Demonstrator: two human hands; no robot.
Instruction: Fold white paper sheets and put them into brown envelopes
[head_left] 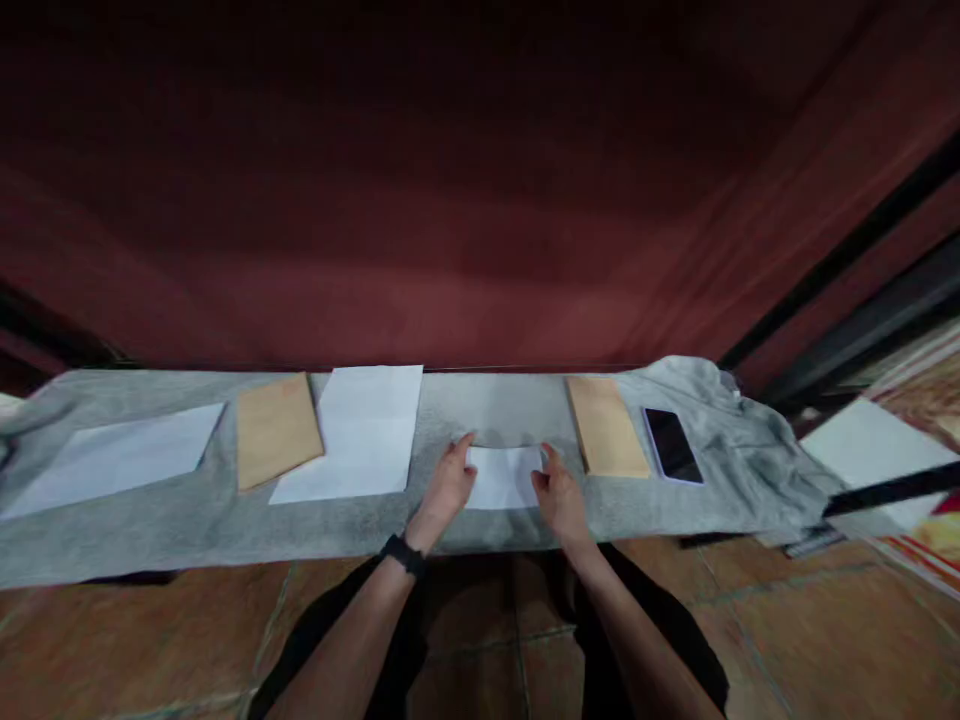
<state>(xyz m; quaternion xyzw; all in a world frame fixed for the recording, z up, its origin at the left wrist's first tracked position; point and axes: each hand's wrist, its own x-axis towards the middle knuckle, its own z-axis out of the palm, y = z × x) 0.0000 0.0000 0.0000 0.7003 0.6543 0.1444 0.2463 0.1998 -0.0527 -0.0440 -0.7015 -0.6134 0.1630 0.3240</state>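
Observation:
A small white sheet of paper (503, 478), perhaps folded, is held between my two hands just above the grey cloth. My left hand (451, 482), with a dark band on its wrist, pinches the paper's left edge between thumb and fingers. At the opposite edge, my right hand (557, 490) grips the paper the same way. Left of my hands lies a larger white sheet (367, 430). On the right rests a stack of tan envelopes or papers (609, 428).
Grey cloth (495, 400) covers the long, narrow surface. A brown envelope (277, 430) overlaps the larger sheet, and another white sheet (120, 455) lies far left. A phone (673, 446) sits right of the tan stack. A dark red panel (480, 250) rises behind.

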